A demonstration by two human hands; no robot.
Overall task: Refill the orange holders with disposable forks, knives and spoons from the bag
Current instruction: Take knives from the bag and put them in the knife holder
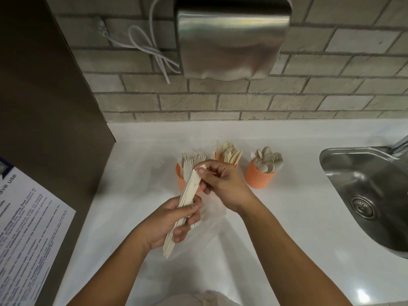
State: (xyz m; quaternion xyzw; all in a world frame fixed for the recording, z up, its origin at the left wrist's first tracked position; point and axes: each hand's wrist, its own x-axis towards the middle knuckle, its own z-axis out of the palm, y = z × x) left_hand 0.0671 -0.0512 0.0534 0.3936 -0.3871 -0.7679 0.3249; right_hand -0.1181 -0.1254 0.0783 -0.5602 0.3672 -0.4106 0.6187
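Observation:
Three orange holders stand in a row on the white counter: the left holder point(180, 176) has forks, the middle holder point(235, 165) has knives, the right holder point(258, 176) has spoons. My left hand point(170, 224) grips a bundle of pale wooden utensils point(187, 199) in front of the left holder. My right hand point(220, 183) pinches the bundle's upper end with thumb and fingers. A clear plastic bag point(198, 237) lies on the counter under my hands, hard to make out.
A steel sink point(371, 195) with a tap sits at the right. A steel hand dryer point(231, 38) and its looped cable hang on the brick wall above. A printed notice point(28, 228) is fixed to the dark panel on the left.

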